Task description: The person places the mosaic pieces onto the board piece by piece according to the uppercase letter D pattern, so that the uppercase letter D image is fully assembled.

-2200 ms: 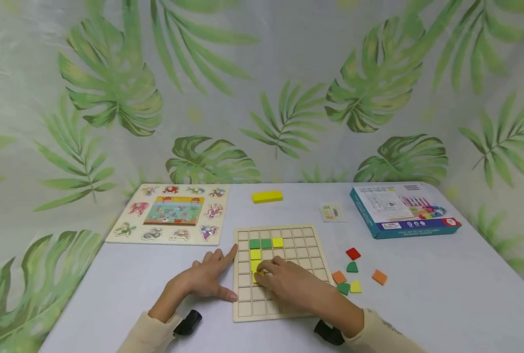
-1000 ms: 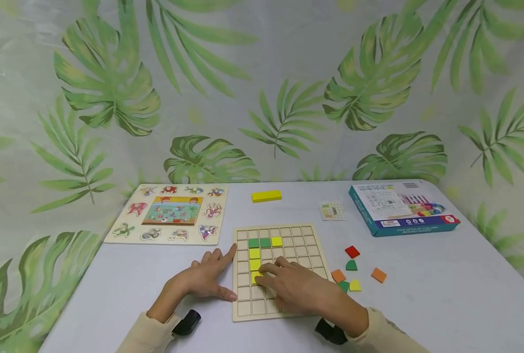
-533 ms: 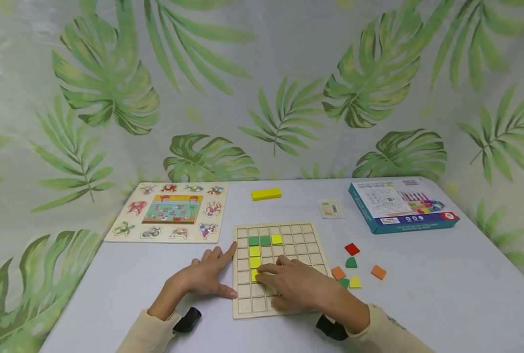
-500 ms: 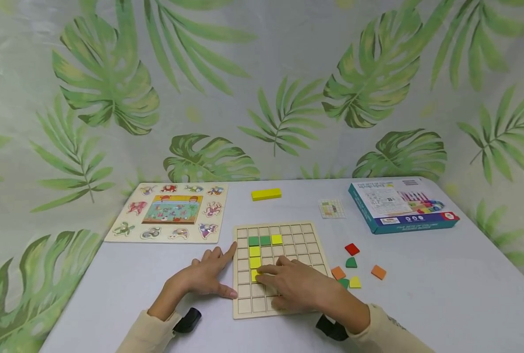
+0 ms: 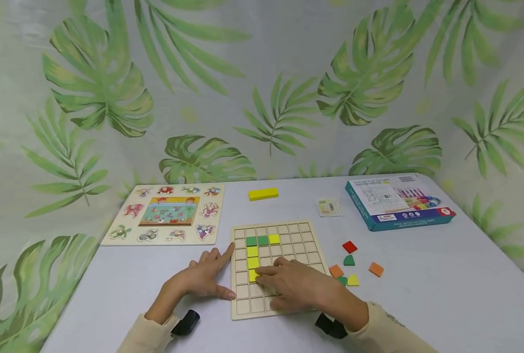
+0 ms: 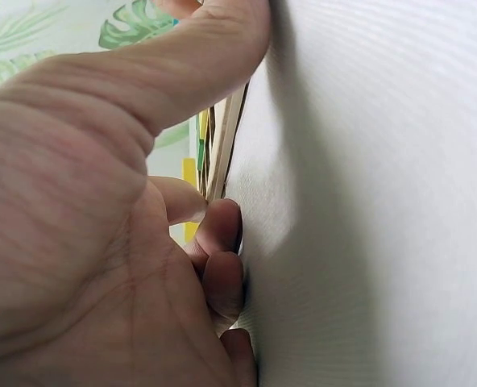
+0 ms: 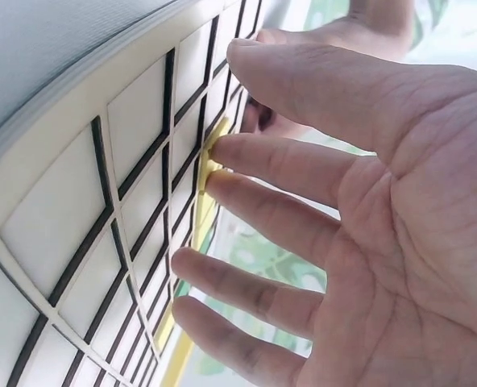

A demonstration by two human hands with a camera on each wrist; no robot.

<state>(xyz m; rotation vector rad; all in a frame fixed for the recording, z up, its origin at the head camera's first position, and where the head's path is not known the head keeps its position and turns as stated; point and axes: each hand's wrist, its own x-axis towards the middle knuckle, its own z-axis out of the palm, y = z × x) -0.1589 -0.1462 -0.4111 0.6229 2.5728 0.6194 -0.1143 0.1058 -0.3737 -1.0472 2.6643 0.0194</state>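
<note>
Right hand [image 5: 294, 287] flat, fingers straight, pressed yellow tile [image 5: 253, 275] into board [image 5: 306, 230]. Left hand [image 5: 200, 279] spread, steadied board edge. Tile looked light, stiff; best pinched by edges.

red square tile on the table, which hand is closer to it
Right. The right hand lies on the grid board, just left of the red square tile; the left hand rests at the board's far left edge.

Beyond my board lie an animal peg puzzle [image 5: 166, 214], a yellow block [image 5: 263, 194], a small pattern card [image 5: 329, 207] and the blue game box [image 5: 398, 201], before leaf-print fabric [image 5: 112, 88].
</note>
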